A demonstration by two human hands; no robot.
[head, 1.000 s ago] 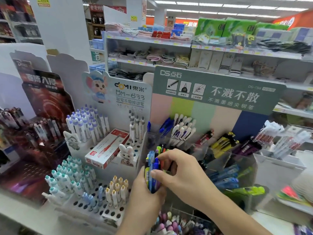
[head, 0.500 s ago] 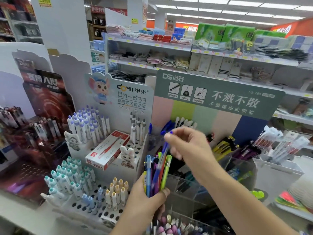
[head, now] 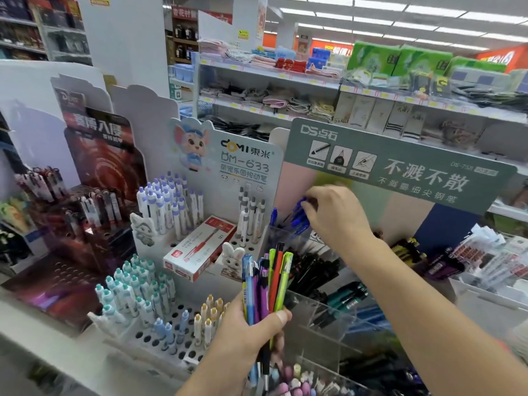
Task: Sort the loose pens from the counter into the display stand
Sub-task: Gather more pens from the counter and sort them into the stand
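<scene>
Item: blue pen (head: pixel 300 217). You hold it at the top left compartment of the display stand (head: pixel 323 315), its length slanting among the other blue pens stored there. Your right hand (head: pixel 334 215) has its fingers curled down over it; the exact pinch is blurred, so you cannot tell how firmly the fingertips close. Half a second ago this pen was raised above the bunch, just drawn out of it; your right hand has since carried it up and back to the stand's rear row.

Item: bunch of loose pens (head: pixel 267 284). Your left hand (head: pixel 251 330) grips it upright in front of the stand, thumb pressed across the barrels, fingers wrapped behind. Visible colours: blue, purple, black, orange-red, lime green. The bunch sits in much the same place as before, now without the blue one.

Item: stand contents. Black pens lie in the compartment just below the blue ones; darker pens fill the clear lower trays.

Item: surroundings. A white peg rack (head: pixel 160 332) of capped pens stands to the left, with a red-and-white pen box (head: pixel 200 247) lying on it. A green header card (head: pixel 400 170) rises behind the stand.
</scene>
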